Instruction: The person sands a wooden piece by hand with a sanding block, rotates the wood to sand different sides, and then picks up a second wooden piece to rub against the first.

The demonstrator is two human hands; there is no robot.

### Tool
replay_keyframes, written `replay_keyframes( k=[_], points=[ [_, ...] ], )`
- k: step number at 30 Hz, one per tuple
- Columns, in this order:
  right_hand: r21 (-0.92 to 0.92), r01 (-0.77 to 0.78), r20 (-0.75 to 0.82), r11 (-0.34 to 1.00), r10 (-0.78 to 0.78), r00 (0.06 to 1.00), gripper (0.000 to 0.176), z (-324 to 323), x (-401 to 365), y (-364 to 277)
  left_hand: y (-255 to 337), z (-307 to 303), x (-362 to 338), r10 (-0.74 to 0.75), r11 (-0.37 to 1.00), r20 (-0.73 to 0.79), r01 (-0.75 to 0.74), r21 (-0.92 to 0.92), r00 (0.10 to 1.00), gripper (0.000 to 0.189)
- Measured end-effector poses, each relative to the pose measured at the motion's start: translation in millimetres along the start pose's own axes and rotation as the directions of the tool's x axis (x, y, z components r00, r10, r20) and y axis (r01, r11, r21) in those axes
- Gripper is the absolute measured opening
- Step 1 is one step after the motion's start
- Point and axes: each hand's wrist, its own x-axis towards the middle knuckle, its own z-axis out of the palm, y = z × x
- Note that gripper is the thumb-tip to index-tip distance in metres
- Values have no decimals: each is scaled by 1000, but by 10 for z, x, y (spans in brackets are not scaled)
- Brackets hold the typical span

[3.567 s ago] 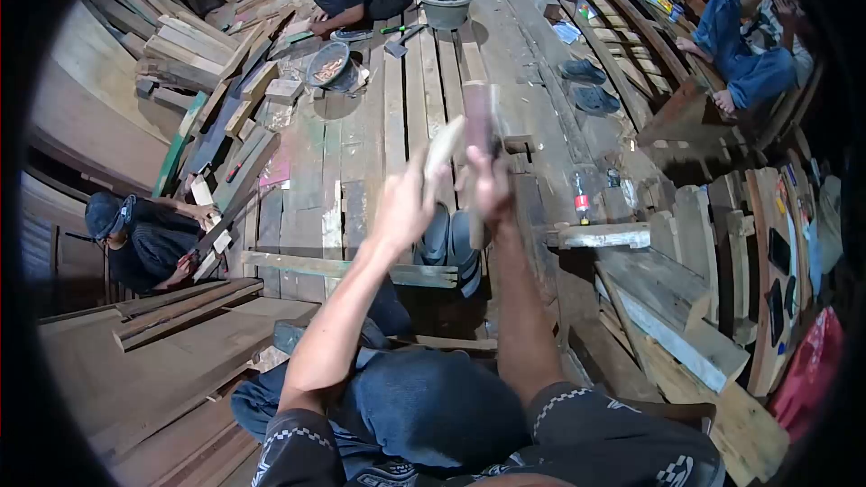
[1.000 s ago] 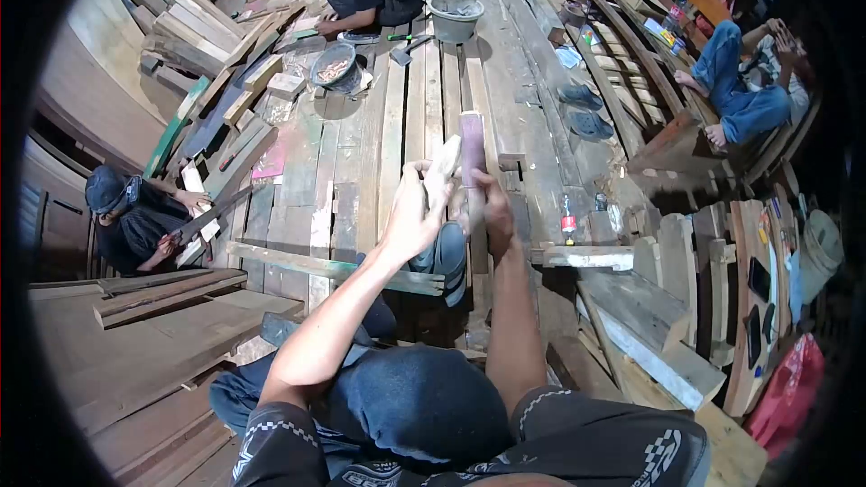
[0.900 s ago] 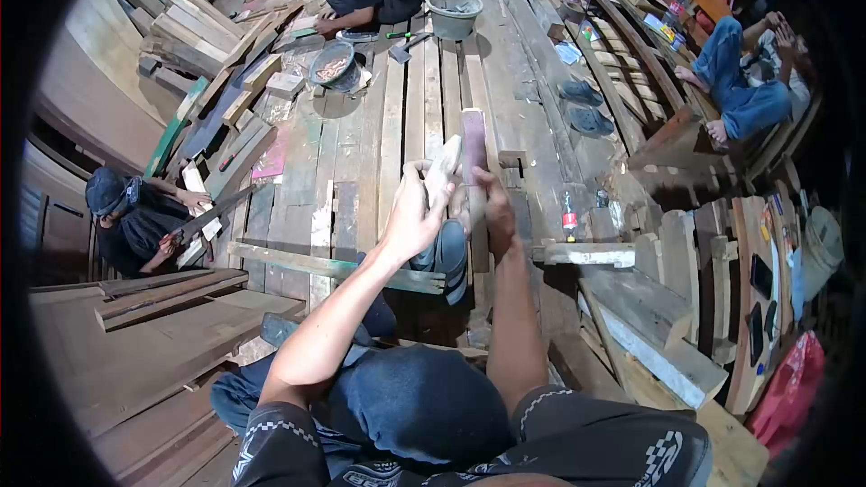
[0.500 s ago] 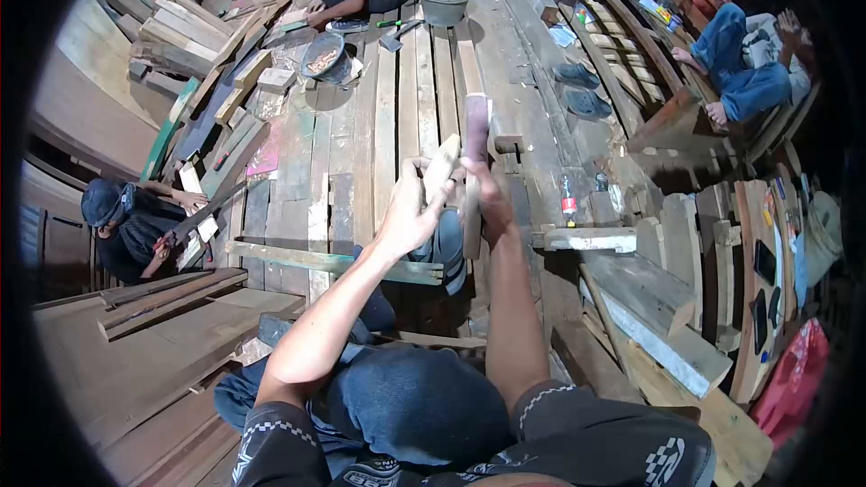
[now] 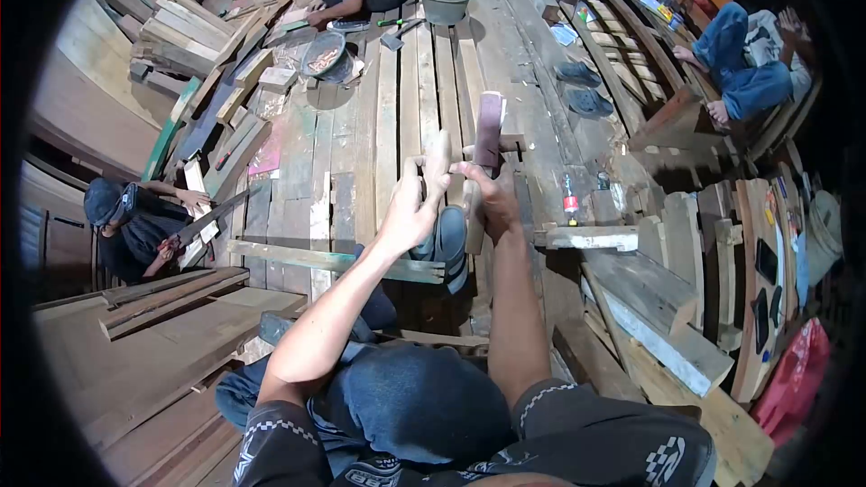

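My left hand (image 5: 412, 207) is closed around a small pale piece of wood (image 5: 438, 153), which points up and away from me. Beside it, my right hand (image 5: 496, 200) grips a long block wrapped in purple-brown sandpaper (image 5: 489, 126). The block stands just right of the wood piece, with a gap between them at the top. My right thumb reaches toward the wood piece; whether it touches is hard to tell. Below my hands, a blue-grey sandal (image 5: 450, 248) shows on a foot.
A grey bucket (image 5: 446, 2), a hammer (image 5: 397, 34) and a basin (image 5: 325, 59) sit on the planks ahead. One person saws with a handsaw (image 5: 203, 224) at left; others sit ahead and at right. A narrow board (image 5: 334, 261) crosses before my knees.
The sandpaper block has shifted right and tilted, away from the wood piece. In my left hand the wood piece has turned more upright.
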Motion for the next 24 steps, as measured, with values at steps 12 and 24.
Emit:
replay_keyframes(
  k=[12,24],
  points=[
    [-73,73,126,995,-63,990,35,84,-84,-158,-30,-25,58,-96,943,-110,55,-329,989,33],
    [-176,31,291,984,22,956,72,-10,25,50,-127,-144,172,-138,651,25,110,-751,990,43]
  ],
)
